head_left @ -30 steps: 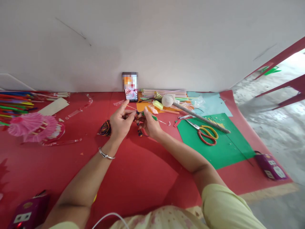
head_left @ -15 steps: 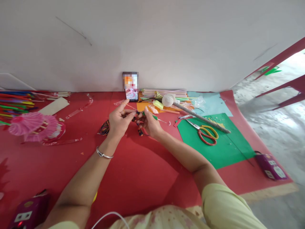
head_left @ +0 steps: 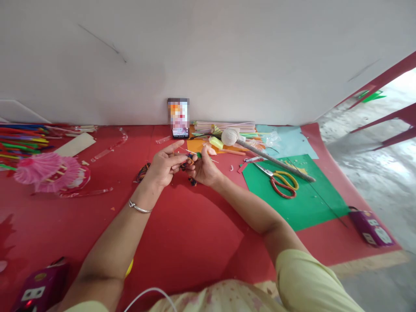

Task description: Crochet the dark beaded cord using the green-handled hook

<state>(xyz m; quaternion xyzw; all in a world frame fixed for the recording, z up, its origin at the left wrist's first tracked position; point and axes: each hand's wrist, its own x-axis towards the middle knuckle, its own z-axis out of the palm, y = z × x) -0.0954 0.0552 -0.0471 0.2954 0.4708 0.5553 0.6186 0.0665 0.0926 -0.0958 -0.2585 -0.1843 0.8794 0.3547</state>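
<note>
Over the red mat (head_left: 182,225) my two hands meet. My left hand (head_left: 162,167) pinches one end of a small multicoloured thread bundle (head_left: 189,161), with its index finger stretched out. My right hand (head_left: 204,168) grips the other side of the bundle together with a thin stick that has a green part (head_left: 200,154). A bit of the thread (head_left: 192,182) hangs below the hands. A coil of coloured thread (head_left: 143,172) lies on the mat just left of my left hand.
Red-and-yellow scissors (head_left: 281,182) lie on a green sheet (head_left: 302,199) at the right, next to a long grey rod with a white ball (head_left: 230,136). A phone (head_left: 178,117) leans on the wall. Pink paper umbrellas (head_left: 48,171) and coloured straws (head_left: 19,141) sit at the left.
Both hands have shifted slightly away from me and turned. The stick's tip swung from pointing right to nearer the hands. The thread bundle stays held between them.
</note>
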